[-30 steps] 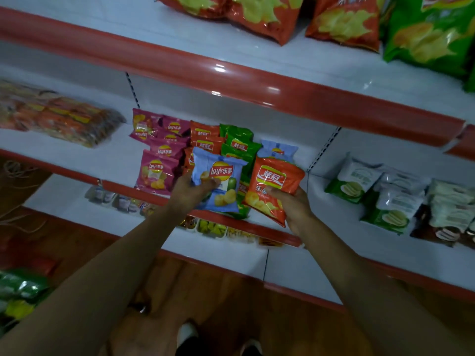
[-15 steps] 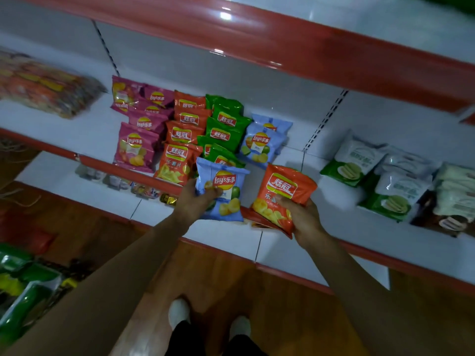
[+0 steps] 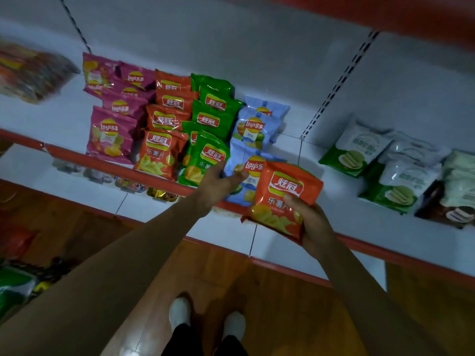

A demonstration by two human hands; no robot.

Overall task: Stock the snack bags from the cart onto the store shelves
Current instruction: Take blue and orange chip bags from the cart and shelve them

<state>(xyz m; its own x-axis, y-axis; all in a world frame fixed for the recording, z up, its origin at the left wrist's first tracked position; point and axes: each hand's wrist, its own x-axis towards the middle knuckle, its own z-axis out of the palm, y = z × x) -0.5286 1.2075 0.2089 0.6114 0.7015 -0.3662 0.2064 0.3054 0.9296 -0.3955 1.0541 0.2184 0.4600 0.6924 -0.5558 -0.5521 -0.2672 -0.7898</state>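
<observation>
- I saw the left hand (image 3: 217, 185) pinching the light-blue bag (image 3: 246, 173), thumb on its front, fingers hidden behind it; the bag sat at the front of the blue row on the shelf (image 3: 347, 214), lower edge at the red lip (image 3: 102, 164).
- Right hand (image 3: 312, 222) gripped the orange bag (image 3: 285, 199) from below, thumb across its face, the bag held off the shelf and overlapping the blue bag's right side.
- Left of the left fingers: green bags (image 3: 208, 160), orange row (image 3: 160, 155), pink row (image 3: 111, 136), packed edge to edge, no gap.
- Right of the right fingers: bare white shelf up to the white-and-green packs (image 3: 359, 150), the only open room I saw.
- Slotted upright (image 3: 336, 83) stood behind, above the orange bag.
- Far-left packet pile (image 3: 30, 73) was blurred; items on the lower shelf (image 3: 159, 194) too dim to read; rightmost packs cut off at the frame edge.
</observation>
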